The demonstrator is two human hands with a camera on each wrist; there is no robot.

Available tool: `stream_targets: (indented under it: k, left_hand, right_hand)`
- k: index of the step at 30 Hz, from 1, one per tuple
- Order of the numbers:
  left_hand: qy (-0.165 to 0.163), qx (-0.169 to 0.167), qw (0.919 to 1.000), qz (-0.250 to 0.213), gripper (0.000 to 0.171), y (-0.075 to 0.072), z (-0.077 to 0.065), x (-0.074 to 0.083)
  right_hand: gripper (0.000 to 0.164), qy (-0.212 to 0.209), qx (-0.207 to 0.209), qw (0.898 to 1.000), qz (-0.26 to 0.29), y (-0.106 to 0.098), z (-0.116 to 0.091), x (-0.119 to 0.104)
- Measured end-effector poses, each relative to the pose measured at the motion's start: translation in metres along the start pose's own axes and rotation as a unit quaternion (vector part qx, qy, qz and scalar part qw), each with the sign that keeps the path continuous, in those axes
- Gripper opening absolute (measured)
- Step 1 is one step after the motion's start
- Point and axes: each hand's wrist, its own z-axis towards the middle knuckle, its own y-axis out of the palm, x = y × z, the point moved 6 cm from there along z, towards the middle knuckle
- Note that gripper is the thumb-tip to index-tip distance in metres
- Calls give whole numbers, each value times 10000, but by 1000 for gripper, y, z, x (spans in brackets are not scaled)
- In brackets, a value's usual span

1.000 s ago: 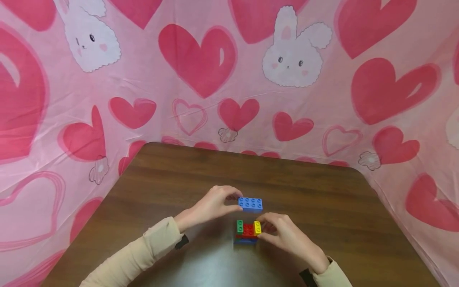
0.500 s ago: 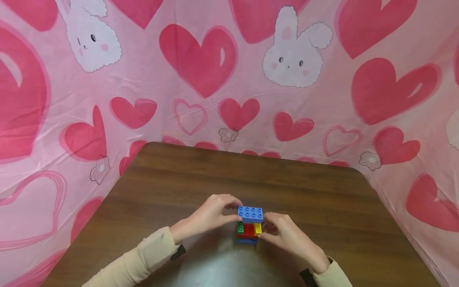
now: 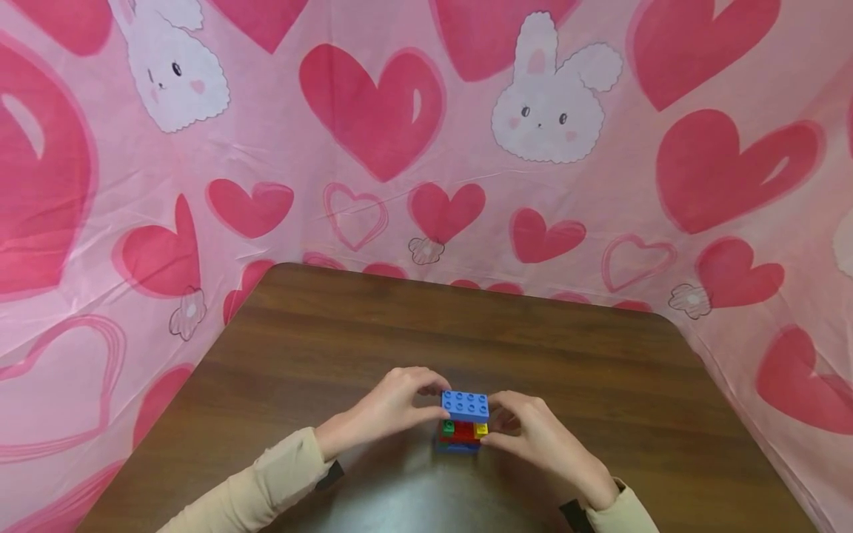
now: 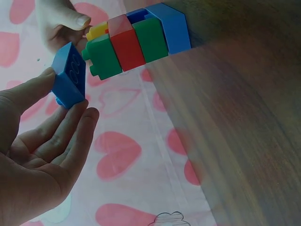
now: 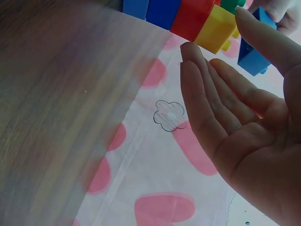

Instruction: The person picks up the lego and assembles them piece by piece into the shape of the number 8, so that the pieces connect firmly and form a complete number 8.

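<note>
My left hand (image 3: pixel 383 414) pinches a blue toy building brick (image 3: pixel 465 405) by its left end, thumb on one side and fingers on the other. The brick hangs just above a small stack of bricks, with a gap showing in the left wrist view. That stack has a blue brick (image 4: pixel 170 29) at the bottom, a green brick (image 4: pixel 150 40) and a blue brick (image 5: pixel 162 12) above it, then a red brick (image 4: pixel 126 42). A green brick (image 4: pixel 104 57) and a yellow brick (image 5: pixel 215 29) top it. Beside the yellow brick, my right hand (image 3: pixel 543 437) holds its fingers loosely bent; contact is unclear.
The stack stands on a brown wooden table (image 3: pixel 346 318). Behind and around the table hangs a pink cloth (image 3: pixel 400 222) printed with hearts and rabbits.
My left hand has brought the blue brick toward me and over the stack, so it now covers part of the green and yellow bricks. The right hand has stayed nearly still.
</note>
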Motion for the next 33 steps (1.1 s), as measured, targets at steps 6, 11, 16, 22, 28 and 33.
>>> stream_targets:
  k: [6,11,16,22,28,33]
  left_hand:
    - [110,-47,9999,44,31,4,1,-1]
    - [-22,-127,9999,-47,31,7,0,-4]
    - [-22,-135,9999,-19,31,9,-1,-5]
    - [-29,-125,9999,-25,32,10,0,-5]
    - [-1,-102,9998,162,33,12,0,-3]
    - [3,-127,9996,253,34,13,0,-1]
  right_hand:
    - [46,-253,112,9996,-78,-2,0,-5]
    - [43,-377,210,9990,-69,-2,-1,-7]
    - [41,-441,264,9987,-67,-3,-1,-9]
    - [35,-582,326,9977,-155,-5,-2,-12]
    - [31,-607,375,9972,-242,-7,-3,-13]
    - [31,-604,374,9972,-216,-7,-5,-13]
